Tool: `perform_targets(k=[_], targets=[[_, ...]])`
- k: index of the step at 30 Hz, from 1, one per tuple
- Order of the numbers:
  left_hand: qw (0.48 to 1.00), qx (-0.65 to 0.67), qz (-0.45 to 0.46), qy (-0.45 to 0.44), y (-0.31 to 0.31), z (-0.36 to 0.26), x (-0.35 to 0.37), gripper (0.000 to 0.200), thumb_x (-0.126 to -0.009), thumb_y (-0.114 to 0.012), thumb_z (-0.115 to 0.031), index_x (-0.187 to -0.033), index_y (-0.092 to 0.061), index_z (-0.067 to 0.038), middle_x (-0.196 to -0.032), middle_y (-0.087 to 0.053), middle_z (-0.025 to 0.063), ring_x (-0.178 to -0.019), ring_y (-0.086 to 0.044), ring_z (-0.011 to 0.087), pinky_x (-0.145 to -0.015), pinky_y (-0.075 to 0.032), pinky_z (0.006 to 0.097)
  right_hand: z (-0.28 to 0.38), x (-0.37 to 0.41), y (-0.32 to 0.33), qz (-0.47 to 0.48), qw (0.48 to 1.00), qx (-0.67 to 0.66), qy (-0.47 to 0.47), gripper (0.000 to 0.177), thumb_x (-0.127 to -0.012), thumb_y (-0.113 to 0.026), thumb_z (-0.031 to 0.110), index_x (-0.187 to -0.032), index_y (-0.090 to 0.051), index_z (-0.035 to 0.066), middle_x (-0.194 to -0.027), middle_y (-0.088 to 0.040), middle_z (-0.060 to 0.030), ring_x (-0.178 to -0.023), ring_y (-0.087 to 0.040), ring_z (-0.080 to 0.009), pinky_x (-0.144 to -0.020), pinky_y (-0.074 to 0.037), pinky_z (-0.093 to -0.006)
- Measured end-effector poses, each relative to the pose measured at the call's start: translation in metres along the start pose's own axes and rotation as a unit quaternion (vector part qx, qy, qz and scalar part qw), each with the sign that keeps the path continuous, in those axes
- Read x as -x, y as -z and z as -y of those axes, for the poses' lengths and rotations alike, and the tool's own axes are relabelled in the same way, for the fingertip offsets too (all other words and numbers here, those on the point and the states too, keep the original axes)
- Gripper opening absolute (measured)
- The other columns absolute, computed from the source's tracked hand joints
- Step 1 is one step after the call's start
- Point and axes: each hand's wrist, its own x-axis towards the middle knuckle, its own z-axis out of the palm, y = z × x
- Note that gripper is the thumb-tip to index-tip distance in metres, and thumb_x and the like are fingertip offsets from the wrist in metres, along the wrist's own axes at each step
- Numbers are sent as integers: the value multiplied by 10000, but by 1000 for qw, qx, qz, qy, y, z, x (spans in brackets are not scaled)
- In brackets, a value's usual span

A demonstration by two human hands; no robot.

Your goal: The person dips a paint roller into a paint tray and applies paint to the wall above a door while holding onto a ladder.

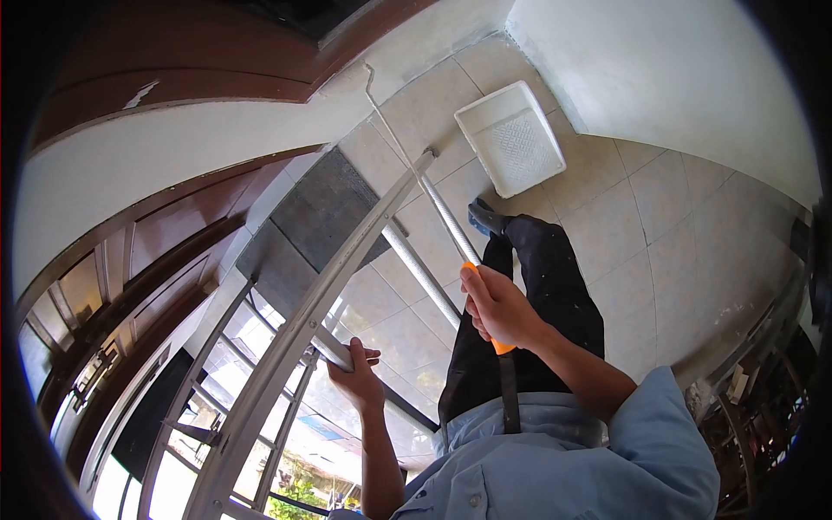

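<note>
My right hand (503, 308) is closed around the orange grip of a paint roller handle (446, 215). Its silver shaft runs up and away to a thin metal rod, bent at the far end near the wall; I see no roller sleeve on it. My left hand (358, 374) is wrapped round a round rung of a metal stepladder (334, 270). The ladder slants across the left of my body, and the roller shaft passes over its upper end. A white paint tray (510, 143) with a textured, paint-smeared bottom lies on the tiles beyond my feet.
White walls meet behind the tray. Brown wooden doors (173, 208) and a barred metal gate (186, 403) stand on the left. Dark floor tiles (334, 208) lie beside the ladder. Assorted items (741, 407) are piled at the right edge.
</note>
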Motion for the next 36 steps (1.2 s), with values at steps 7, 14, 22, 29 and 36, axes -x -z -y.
perform_targets(k=[7,14,22,29,36], targets=[[1000,-4,-3,-3,0,-1,1,200,-960,-609,-168,-962,-505,2,-715,-642,101,-597,-666,190,-526,-527,279,4,-22,-9,-8,1000,3,6,394,-1038,-410,463,-872,-440,106,-587,-410,37,-408,-412,-48,-397,-390,-228],[1000,-1,1,5,0,3,-1,194,-962,-606,-164,-953,-500,-2,-714,-641,102,-596,-665,191,-520,-519,278,4,4,-9,11,1000,-5,-3,395,-1039,-414,445,-865,-442,91,-585,-419,28,-410,-427,-58,-400,-404,-239],[1000,-2,-2,-10,-1,-2,1,194,-960,-609,-161,-957,-506,3,-702,-636,89,-601,-668,185,-522,-525,274,4,-25,-12,13,1000,4,5,401,-1044,-399,419,-843,-439,74,-599,-449,4,-424,-453,-75,-410,-422,-257],[1000,-4,-7,3,-1,1,0,187,-957,-608,-153,-963,-509,6,-694,-634,85,-604,-669,181,-521,-526,271,-1,-6,-14,18,1000,3,9,395,-1040,-406,455,-852,-427,107,-571,-421,33,-386,-414,-55,-386,-397,-221],[1000,-2,0,-10,-1,-1,1,195,-958,-610,-164,-952,-509,2,-698,-640,94,-594,-665,180,-519,-520,269,-4,-26,-17,18,1000,13,13,399,-1041,-400,460,-845,-410,112,-603,-429,31,-396,-407,-46,-386,-400,-223]])
